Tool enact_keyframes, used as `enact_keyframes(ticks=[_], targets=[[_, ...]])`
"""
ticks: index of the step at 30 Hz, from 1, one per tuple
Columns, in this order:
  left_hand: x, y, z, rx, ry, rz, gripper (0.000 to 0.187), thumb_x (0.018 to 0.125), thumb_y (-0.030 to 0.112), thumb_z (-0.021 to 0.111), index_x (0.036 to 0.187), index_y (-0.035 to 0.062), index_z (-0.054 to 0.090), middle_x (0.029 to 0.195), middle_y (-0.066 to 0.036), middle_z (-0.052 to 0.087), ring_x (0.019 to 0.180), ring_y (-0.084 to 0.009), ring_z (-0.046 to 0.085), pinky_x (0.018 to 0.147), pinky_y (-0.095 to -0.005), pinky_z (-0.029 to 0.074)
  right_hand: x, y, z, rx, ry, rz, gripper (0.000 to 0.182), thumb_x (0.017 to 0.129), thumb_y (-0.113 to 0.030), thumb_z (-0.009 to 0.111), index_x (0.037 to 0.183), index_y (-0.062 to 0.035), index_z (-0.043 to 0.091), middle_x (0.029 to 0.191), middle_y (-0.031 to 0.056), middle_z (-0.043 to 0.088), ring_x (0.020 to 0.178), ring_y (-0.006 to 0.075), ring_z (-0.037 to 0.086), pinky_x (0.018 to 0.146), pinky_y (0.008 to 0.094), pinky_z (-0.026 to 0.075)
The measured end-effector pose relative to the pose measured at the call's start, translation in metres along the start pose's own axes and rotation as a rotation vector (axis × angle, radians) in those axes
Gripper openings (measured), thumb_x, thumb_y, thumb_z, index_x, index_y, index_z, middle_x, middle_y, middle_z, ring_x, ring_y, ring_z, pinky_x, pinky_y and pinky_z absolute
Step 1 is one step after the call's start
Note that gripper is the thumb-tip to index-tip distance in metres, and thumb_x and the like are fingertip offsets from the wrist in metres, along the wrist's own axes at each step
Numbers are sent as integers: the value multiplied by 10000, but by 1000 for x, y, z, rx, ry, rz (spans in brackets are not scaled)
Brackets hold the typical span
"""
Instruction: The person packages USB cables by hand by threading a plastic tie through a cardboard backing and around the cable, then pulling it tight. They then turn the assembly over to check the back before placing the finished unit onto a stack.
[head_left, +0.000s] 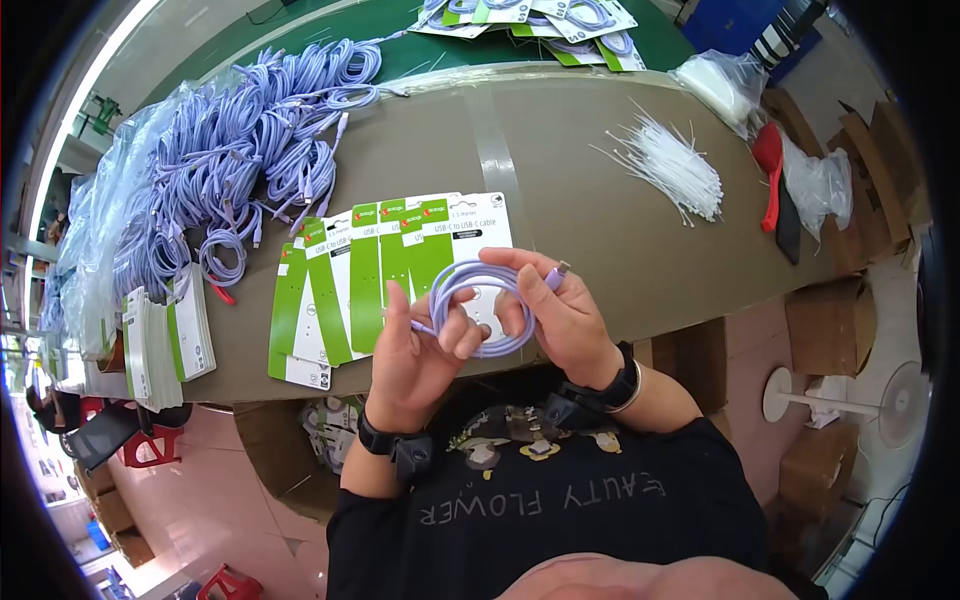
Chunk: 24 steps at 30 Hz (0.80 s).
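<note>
A coiled lilac USB-C cable (440, 292) is held above the table's near edge between my two hands. My left hand (415, 350) has its fingers curled through the loops from the left, thumb pointing up. On the other side, my right hand (568, 322) pinches the coil between thumb and fingers, with a connector (558, 275) sticking up beside the thumb. Just beyond and under the hands lie several overlapping green-and-white cable cards (375, 270) printed "USB-C to USB-C cable".
A large heap of lilac cables (225, 150) covers the table's left, with stacked cards (190, 325) nearer. White cable ties (665, 165) lie right, near a red-handled tool (770, 180) and plastic bags (720, 85). Carded cables (560, 25) sit at the back.
</note>
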<state>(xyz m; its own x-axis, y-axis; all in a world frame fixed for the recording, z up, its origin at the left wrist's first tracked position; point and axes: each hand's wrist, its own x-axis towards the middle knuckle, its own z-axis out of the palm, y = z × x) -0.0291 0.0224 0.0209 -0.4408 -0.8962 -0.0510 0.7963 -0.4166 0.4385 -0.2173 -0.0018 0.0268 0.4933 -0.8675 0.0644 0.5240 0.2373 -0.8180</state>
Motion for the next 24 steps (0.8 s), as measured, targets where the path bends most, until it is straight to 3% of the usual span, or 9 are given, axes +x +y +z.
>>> enact_keyframes(ticks=[2,4,8,14,17,18,21,22,24], targets=[[2,1,6,61,80,-2,518,1024,441,305,1224,12,513,656,0,410,666,-135,422,769,-340,431,-1,0,2,-12,25,51,459,1014,-194,460,1394,46,370,854,20,538,737,74,498,721,205,423],[5,3,11,181,229,2,462,1031,353,368,1329,5,432,665,23,366,638,-103,390,712,-319,439,0,1,16,-108,82,-51,441,1017,-179,449,1386,50,374,863,23,542,723,72,508,713,201,436],[8,11,23,257,143,7,419,1025,223,410,1384,12,360,703,35,350,596,-70,352,639,-274,427,-3,0,15,-134,94,-67,424,1017,-168,447,1372,55,383,867,26,547,721,64,524,704,198,448],[13,9,25,384,110,17,420,1027,209,403,1396,14,351,710,29,374,567,-53,338,601,-246,410,0,3,10,-108,128,-68,400,1016,-158,449,1361,38,401,856,25,552,666,61,532,661,198,466],[15,2,31,435,112,10,423,1023,201,423,1397,18,349,715,28,396,569,-41,348,587,-228,408,1,-3,12,-611,209,-69,359,1001,-124,477,1328,20,448,841,23,560,583,57,530,553,197,458],[16,-4,33,492,155,25,418,1019,199,438,1388,17,361,713,27,413,569,-37,365,576,-222,410,1,-2,11,-609,212,-70,359,1001,-124,477,1328,20,448,841,23,560,583,57,530,553,197,458],[21,-13,30,611,242,51,409,1011,196,467,1369,16,385,709,25,448,568,-28,400,554,-209,412,2,6,6,-26,311,-36,303,976,-88,520,1261,12,511,822,24,573,527,49,530,474,194,441],[22,-15,22,710,287,116,401,1005,189,482,1357,15,405,709,22,465,563,-28,416,542,-205,415,2,10,6,-20,314,-37,303,976,-88,520,1261,12,511,822,24,573,527,49,530,474,194,441],[23,-17,11,907,371,251,384,993,176,512,1333,13,444,708,16,499,555,-27,447,519,-196,421,1,15,8,-399,247,-231,275,970,-84,529,1226,15,535,827,28,581,531,44,539,473,191,445]])
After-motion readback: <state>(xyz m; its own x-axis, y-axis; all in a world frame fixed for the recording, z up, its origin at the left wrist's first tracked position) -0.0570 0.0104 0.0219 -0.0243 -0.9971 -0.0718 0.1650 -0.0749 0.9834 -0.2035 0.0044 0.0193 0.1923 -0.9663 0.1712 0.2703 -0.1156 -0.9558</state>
